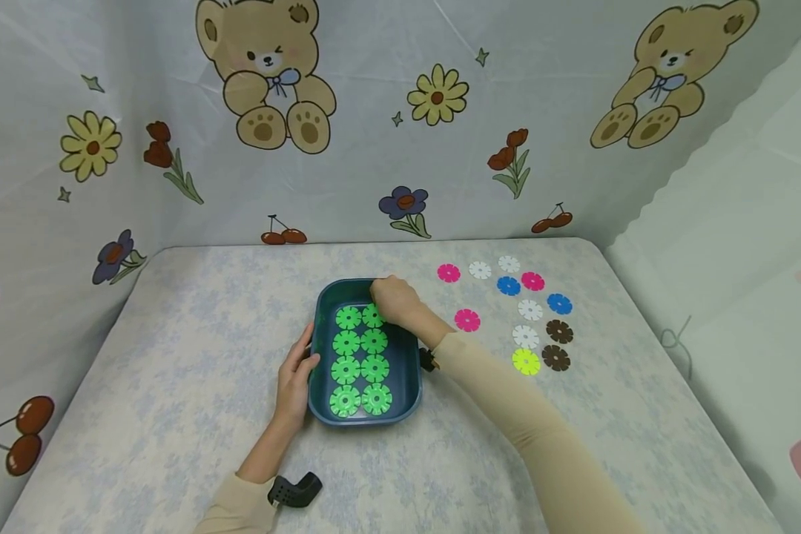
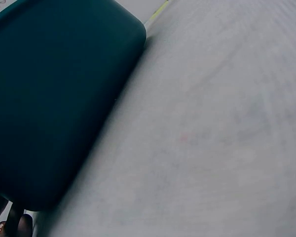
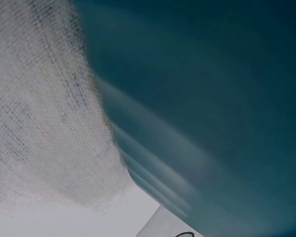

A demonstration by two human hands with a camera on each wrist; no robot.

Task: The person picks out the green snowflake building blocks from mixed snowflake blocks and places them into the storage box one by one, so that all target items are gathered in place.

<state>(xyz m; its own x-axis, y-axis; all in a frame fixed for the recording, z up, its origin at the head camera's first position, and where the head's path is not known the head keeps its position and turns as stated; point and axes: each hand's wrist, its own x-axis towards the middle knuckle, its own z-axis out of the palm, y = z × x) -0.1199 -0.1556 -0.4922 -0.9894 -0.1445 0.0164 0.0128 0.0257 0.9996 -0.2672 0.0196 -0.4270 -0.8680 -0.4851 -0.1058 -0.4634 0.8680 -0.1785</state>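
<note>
A dark blue-green tray [image 1: 400, 404] lies on the table. Inside it, several bright green notched discs [image 1: 345, 368] form two columns. My left hand [image 1: 294, 386] holds the tray's left side, its thumb at the rim; some of its fingers [image 2: 12, 219] show against the tray wall in the left wrist view. At the far right corner of the tray is my right hand [image 1: 397, 300], knuckles up, partly covering the farthest green disc [image 1: 374, 315] of the right column. Its fingertips are hidden, so I cannot tell what they hold.
Right of the tray lie scattered notched discs: pink [image 1: 467, 320], white [image 1: 525, 336], blue [image 1: 559, 303], brown [image 1: 556, 357] and yellow [image 1: 526, 361]. A white curtain [image 1: 360, 170] with printed bears and flowers hangs behind the table [image 1: 193, 356].
</note>
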